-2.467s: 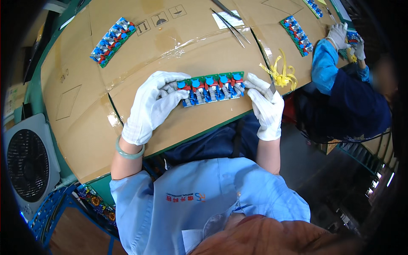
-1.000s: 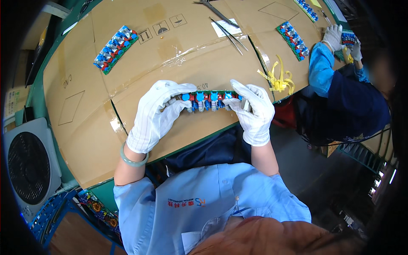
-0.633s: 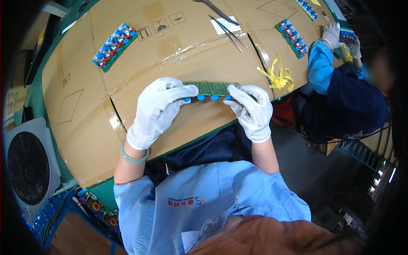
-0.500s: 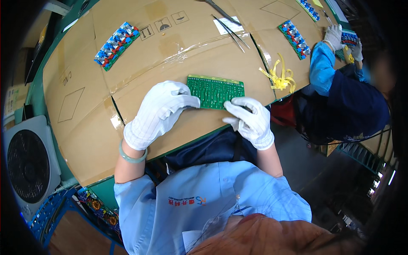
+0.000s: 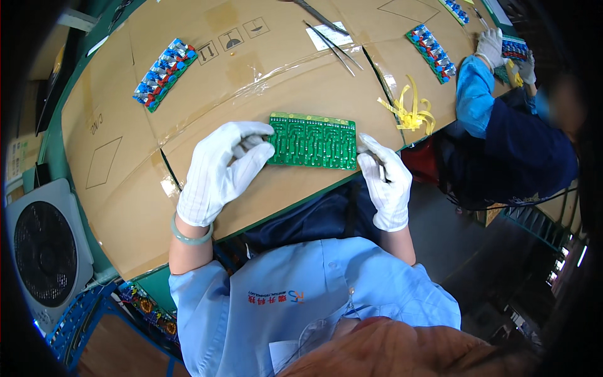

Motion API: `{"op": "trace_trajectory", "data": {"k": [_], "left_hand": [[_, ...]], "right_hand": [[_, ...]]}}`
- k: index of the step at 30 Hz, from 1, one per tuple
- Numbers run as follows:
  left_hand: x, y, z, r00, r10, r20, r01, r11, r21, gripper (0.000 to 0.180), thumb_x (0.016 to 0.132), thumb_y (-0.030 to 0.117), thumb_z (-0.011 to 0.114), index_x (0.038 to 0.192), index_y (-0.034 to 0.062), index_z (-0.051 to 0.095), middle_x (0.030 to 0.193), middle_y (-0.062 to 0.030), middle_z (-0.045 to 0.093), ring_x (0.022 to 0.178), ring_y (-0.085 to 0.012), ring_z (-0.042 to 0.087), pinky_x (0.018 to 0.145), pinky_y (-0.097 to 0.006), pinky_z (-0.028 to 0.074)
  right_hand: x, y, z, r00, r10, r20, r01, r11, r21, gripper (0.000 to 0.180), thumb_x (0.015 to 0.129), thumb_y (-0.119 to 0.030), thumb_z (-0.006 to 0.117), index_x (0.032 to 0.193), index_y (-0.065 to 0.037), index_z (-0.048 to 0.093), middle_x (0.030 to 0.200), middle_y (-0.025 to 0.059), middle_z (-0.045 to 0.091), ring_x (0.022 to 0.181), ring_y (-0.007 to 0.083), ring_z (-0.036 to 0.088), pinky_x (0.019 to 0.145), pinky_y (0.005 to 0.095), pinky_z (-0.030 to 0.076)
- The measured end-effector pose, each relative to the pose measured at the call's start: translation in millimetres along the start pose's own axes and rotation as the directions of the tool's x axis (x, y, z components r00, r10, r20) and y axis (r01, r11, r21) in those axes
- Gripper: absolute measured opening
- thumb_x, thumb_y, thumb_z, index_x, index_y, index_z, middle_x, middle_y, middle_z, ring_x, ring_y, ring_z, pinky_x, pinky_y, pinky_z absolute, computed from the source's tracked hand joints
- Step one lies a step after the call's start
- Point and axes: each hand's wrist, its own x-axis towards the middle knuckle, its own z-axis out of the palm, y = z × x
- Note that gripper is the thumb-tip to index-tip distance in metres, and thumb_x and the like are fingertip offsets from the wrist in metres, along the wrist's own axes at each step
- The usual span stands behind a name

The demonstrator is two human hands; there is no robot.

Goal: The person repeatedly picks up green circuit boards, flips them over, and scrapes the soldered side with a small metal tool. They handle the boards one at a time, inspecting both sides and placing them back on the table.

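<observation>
A green circuit board, its soldered underside facing up, is held level above the cardboard in front of me. My left hand, in a white glove, grips the board's left edge between thumb and fingers. At the opposite short edge, my right hand, gloved too, has its fingertips closed on the board. What lies under the board is hidden.
Cardboard covers the table. Populated boards lie left and right. Tweezers lie beside a dark metal tool; yellow strips sit right. A co-worker handles another board; a fan stands left.
The board has tilted so its underside shows more fully. My right hand has shifted from its lower right corner to the right edge; my left hand has lowered slightly.
</observation>
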Motion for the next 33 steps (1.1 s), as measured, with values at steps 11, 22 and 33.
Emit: {"op": "trace_trajectory", "data": {"k": [11, 22, 33], "left_hand": [[5, -14, 10, 0.994, 0.067, -0.084, -0.057, 0.992, 0.116, 0.038, 0.084, 0.011, 0.077, 0.118, 0.0026, 0.064, 0.121, -0.0108, 0.061, 0.099, -0.0181, 0.063, 0.084, -0.03, 0.053], [3, -23, 29, 0.981, 0.098, -0.169, -0.062, 0.977, 0.205, 0.071, 0.058, 0.019, 0.093, 0.118, 0.0069, 0.057, 0.114, -0.0129, 0.063, 0.106, -0.0317, 0.061, 0.094, -0.038, 0.049], [3, -22, 29, 0.989, 0.083, -0.125, -0.058, 0.98, 0.188, 0.066, 0.063, 0.013, 0.089, 0.121, 0.0073, 0.057, 0.124, -0.0113, 0.062, 0.111, -0.0314, 0.059, 0.096, -0.039, 0.047]], "right_hand": [[-13, -15, 10, 0.894, -0.335, 0.299, 0.302, 0.941, 0.153, 0.05, 0.075, 0.006, 0.067, 0.123, -0.007, 0.067, 0.105, 0.0127, 0.072, 0.091, 0.03, 0.07, 0.075, 0.0346, 0.057], [-5, -5, -32, 0.916, -0.082, 0.394, 0.126, 0.988, -0.086, 0.042, 0.095, -0.027, 0.064, 0.126, 0.001, 0.063, 0.077, 0.0122, 0.066, 0.064, 0.0253, 0.064, 0.064, 0.033, 0.052], [16, -15, -24, 0.864, -0.304, 0.4, 0.405, 0.893, -0.197, 0.031, 0.083, -0.019, 0.077, 0.106, -0.002, 0.067, 0.087, 0.0111, 0.069, 0.071, 0.0257, 0.066, 0.061, 0.0334, 0.052]]}}
